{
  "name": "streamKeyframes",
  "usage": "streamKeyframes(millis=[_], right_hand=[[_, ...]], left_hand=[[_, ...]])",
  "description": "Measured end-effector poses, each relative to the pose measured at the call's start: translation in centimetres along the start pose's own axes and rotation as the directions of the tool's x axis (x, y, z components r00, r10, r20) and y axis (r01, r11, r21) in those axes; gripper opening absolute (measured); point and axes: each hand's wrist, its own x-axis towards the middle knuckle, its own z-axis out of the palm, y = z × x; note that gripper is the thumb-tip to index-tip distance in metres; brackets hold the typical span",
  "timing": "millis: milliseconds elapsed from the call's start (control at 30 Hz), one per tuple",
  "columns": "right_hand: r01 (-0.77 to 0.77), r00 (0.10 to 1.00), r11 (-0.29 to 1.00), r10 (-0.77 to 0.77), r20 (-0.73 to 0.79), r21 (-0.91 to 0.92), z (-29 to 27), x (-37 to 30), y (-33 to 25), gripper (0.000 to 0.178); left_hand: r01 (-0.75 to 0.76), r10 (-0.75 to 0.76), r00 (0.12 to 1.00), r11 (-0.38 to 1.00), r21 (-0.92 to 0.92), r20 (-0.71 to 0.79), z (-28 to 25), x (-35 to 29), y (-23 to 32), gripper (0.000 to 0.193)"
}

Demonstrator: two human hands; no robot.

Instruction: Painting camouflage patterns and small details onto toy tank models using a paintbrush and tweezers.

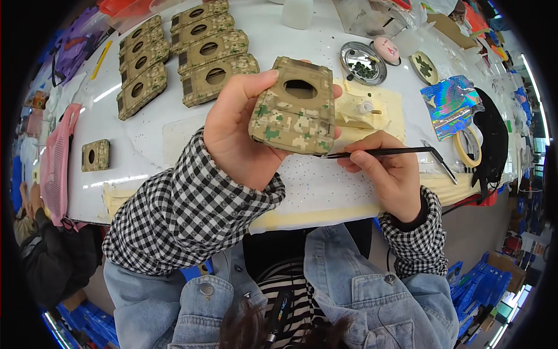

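Observation:
My left hand (241,122) holds up a tan-and-green camouflage model tank hull (296,119) with a round opening in its top. The thumb presses on its left edge and the fingers wrap behind it. In my right hand (386,171), thumb and fingers pinch a slim black tool, apparently tweezers (401,151). Its narrow tip reaches the lower edge of the hull; whether it touches, or grips a small part, I cannot tell. Similar hulls (215,75) stand in two rows at the far left. A smaller camouflage piece (95,156) lies alone nearer the left edge.
Right of the hull lies yellowish paper (401,110) with a small white pot (365,108). Beyond are a round dish (379,72) of dark green bits and another dish (431,72). A shiny pouch (447,107), tape roll (467,139) and silver tool (446,168) lie right; a yellow stick (102,60) lies far left.

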Motion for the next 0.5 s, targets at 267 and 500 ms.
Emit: streamKeyframes(millis=[267, 500], right_hand=[[0.027, 1.0, 0.999, -0.027, 0.002, -0.036, -0.06, 0.11, 0.28, 0.011], [0.015, 1.0, 0.999, -0.015, -0.001, -0.035, -0.03, 0.11, 0.28, 0.011]], left_hand=[[0.014, -0.014, 1.0, 1.0, -0.024, 0.003, 0.1, -0.08, 0.02, 0.056], [0.016, -0.016, 1.0, 1.0, -0.005, 0.022, 0.1, -0.14, 0.1, 0.055]])
